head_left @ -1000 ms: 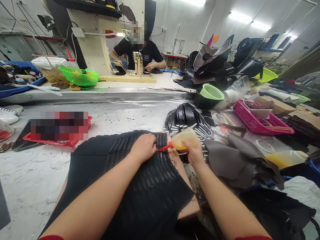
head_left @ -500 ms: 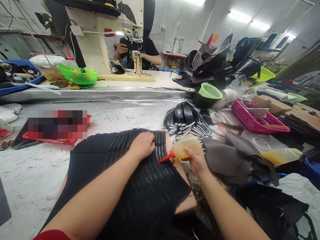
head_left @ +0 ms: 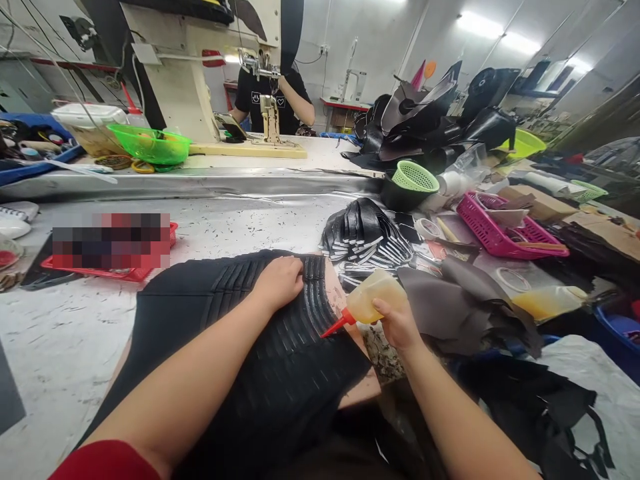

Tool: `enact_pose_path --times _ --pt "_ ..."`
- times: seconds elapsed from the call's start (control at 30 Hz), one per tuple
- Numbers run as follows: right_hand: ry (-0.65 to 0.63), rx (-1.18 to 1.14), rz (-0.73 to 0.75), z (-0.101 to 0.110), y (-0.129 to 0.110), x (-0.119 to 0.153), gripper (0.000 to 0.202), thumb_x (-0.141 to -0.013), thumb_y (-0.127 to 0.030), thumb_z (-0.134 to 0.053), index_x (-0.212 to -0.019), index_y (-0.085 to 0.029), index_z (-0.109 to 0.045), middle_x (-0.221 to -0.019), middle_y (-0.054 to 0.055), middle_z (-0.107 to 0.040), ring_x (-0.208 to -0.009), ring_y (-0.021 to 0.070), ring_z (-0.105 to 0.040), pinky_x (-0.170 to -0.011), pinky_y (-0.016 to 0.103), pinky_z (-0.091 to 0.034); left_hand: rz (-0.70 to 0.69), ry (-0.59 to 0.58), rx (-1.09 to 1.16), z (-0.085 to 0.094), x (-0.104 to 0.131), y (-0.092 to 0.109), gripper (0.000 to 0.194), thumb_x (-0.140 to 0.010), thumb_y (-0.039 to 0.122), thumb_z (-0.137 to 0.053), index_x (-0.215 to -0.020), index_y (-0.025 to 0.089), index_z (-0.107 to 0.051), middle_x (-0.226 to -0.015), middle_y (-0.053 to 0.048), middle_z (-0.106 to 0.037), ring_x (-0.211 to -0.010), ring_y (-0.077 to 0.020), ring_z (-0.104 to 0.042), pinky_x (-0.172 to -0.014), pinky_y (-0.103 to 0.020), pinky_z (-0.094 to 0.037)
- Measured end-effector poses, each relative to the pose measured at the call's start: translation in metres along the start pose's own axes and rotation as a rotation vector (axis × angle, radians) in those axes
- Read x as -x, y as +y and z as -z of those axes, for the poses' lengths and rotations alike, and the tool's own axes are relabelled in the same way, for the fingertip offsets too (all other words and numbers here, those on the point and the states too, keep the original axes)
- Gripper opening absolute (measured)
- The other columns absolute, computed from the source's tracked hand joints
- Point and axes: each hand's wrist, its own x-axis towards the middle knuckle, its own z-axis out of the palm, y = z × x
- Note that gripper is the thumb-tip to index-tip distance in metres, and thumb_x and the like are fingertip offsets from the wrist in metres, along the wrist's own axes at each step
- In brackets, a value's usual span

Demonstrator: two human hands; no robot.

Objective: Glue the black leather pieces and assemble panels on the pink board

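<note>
My right hand (head_left: pixel 399 320) is closed around a translucent squeeze bottle (head_left: pixel 376 293) of yellowish liquid. Its red nozzle points down and left, with the tip at the black pieces (head_left: pixel 175 313). These sheet-like pieces lie overlapped in a fan, and wet, shiny streaks run along their right-hand edges. On top of them, near the far edge, rests my left hand (head_left: pixel 281 283), its fingers bent and pressed together on the layers; the fingertips are partly hidden. A pinkish-beige board (head_left: pixel 363 390) shows from under the pieces on the right.
Black strips with white ends (head_left: pixel 367 233) are piled beyond the bottle. Dark brown sheets (head_left: pixel 435 307) and a pink basket (head_left: pixel 510 233) lie to the right, a red tray (head_left: pixel 135 272) to the left. Behind stands a sewing machine (head_left: pixel 175 87), with a person (head_left: pixel 273 100) seated beyond it.
The nozzle tip has moved slightly nearer to me along the fanned edges, and the wet streaks look longer. My left hand stays on the pieces. The person behind has raised a hand toward the machine.
</note>
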Motion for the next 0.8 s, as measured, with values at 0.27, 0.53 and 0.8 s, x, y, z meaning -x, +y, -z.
enact_pose_path --times 0.27,0.53,0.8 --pt "-0.016 0.009 0.022 0.011 -0.001 0.004 0.034 -0.051 -0.041 -0.075 -0.075 -0.018 -0.064 -0.067 0.003 -0.064 -0.050 0.0157 -0.054 -0.032 0.022 -0.038 0.003 0.010 -0.012 -0.002 -0.001 0.000 0.011 -0.078 0.016 -0.045 -0.083 0.017 -0.054 -0.092 -0.007 -0.061 -0.091 -0.0217 -0.055 -0.086 -0.034 -0.043" --pt "-0.008 -0.007 0.092 0.019 -0.003 0.009 0.035 -0.049 -0.036 -0.077 -0.077 -0.019 -0.067 -0.072 0.003 -0.066 -0.069 0.0211 -0.059 -0.064 0.035 -0.051 -0.006 0.020 -0.015 -0.003 -0.002 0.000 0.011 -0.078 0.015 -0.044 -0.082 0.017 -0.054 -0.093 -0.008 -0.061 -0.094 -0.0223 -0.055 -0.086 -0.034 -0.043" --pt "0.002 0.009 0.074 0.031 -0.010 0.018 0.041 -0.044 -0.039 -0.079 -0.078 -0.020 -0.066 -0.072 0.003 -0.066 -0.067 0.0215 -0.059 -0.064 0.036 -0.050 -0.002 0.024 -0.010 -0.005 -0.004 0.000 0.011 -0.077 0.016 -0.044 -0.082 0.017 -0.054 -0.093 -0.008 -0.061 -0.096 -0.0224 -0.056 -0.087 -0.034 -0.042"
